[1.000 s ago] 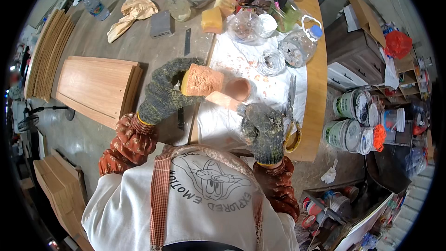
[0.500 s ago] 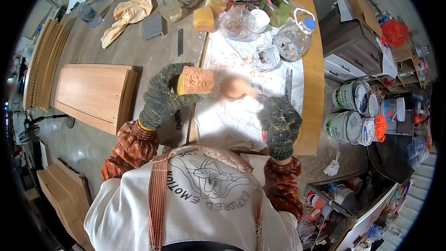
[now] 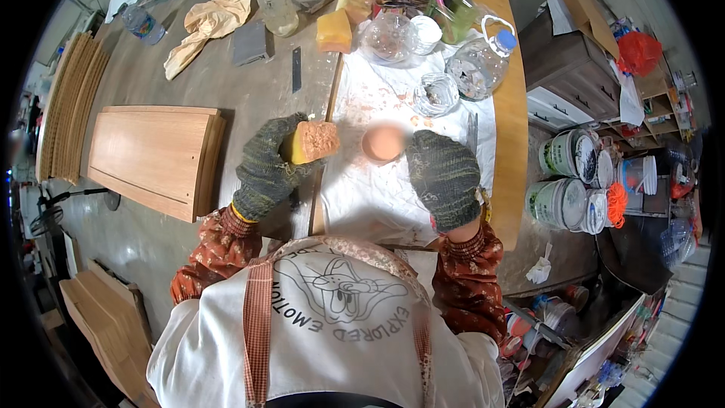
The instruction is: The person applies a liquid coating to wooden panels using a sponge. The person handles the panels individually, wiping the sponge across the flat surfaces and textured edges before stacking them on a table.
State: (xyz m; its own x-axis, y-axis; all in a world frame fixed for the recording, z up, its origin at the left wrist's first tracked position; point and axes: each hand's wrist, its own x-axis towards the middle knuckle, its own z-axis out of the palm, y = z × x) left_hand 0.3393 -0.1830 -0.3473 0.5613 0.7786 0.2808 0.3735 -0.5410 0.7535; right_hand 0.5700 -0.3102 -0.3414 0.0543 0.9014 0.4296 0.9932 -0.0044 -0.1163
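My left hand (image 3: 270, 166), in a dark grey knit glove, is closed round a yellow sponge (image 3: 311, 143) whose right-hand face is coated with rough pinkish-tan paste. To its right, a small round tub (image 3: 383, 143) of smooth pinkish-tan paste stands on a white cloth (image 3: 362, 204). My right hand (image 3: 445, 177), also gloved, is just right of the tub with its back turned up. Its fingers are curled under and hidden, so whatever they hold does not show. A blurred patch lies between that hand and the tub.
Stacked wooden panels (image 3: 155, 155) lie on the left. Behind the tub stand a cut clear plastic container (image 3: 435, 94), a large clear jug (image 3: 480, 68) and other bottles. More sponges (image 3: 334, 32), a grey block (image 3: 251, 43) and a dark flat strip (image 3: 296, 69) lie farther back.
My right hand has turned its back upward and its fingers have gone out of sight. The pinkish blurred shape between it and the tub has shrunk. My left hand with the sponge has shifted slightly.
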